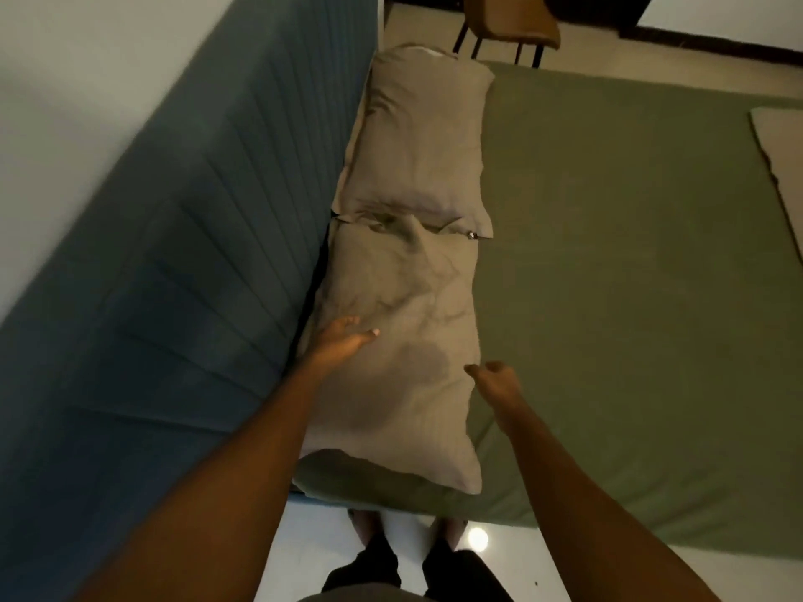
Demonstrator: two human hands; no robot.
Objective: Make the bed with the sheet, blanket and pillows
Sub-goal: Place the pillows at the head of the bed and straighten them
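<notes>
Two tan pillows lie end to end along the blue headboard (182, 254). The near pillow (404, 297) is right under my hands, and the far pillow (417, 136) reaches toward the bed's far side. An olive green sheet (630, 275) covers the mattress smoothly. My left hand (343, 341) rests flat and open on the near pillow's left edge by the headboard. My right hand (495, 380) hovers at that pillow's right edge, its fingers loosely curled and holding nothing. A folded tan blanket (782, 167) lies at the right edge of view on the sheet.
A brown chair (508, 28) stands on the floor beyond the far side of the bed. I stand on white tiled floor (304, 545) against the bed's near side, my feet at its edge. A white wall (65, 80) rises behind the headboard.
</notes>
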